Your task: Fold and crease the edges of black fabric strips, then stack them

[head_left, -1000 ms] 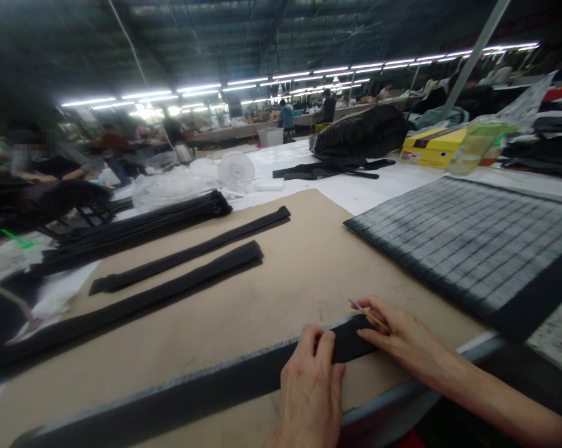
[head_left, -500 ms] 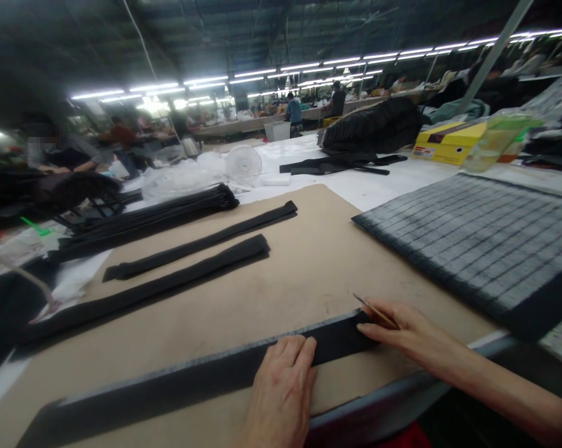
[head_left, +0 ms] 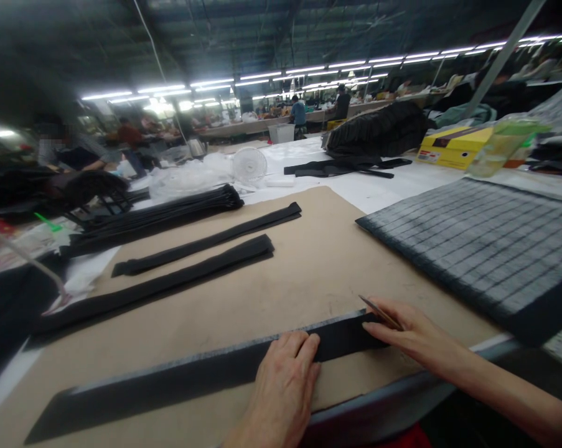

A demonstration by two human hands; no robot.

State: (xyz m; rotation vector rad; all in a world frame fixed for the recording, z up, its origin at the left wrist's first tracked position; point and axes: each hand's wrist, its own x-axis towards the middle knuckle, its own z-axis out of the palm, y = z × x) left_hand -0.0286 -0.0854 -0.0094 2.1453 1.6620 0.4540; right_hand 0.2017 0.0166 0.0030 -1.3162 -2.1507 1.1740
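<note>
A long black fabric strip (head_left: 182, 381) with a thin grey band along its far edge lies slantwise across brown paper (head_left: 309, 261). My left hand (head_left: 285, 379) presses on its middle, fingers bent close together over the cloth and the fingertips partly hidden. At the strip's right end, my right hand (head_left: 402, 326) is closed around a thin, pointed, pencil-like tool (head_left: 384, 314), whose tip points away to the left. The thumb of that hand touches the strip's end.
Folded black strips (head_left: 168, 283) lie farther left, beside a thicker stack (head_left: 168, 214). On the right sits a grey lined sheet (head_left: 477, 249) with black edges. Beyond are a white fan (head_left: 249, 165), a yellow box (head_left: 453, 148) and a plastic jug (head_left: 488, 149). People work in the background.
The view has shifted slightly, so everything sits a little farther right. Both hands keep nearly the same places on the strip, and the tool stays in my right hand.
</note>
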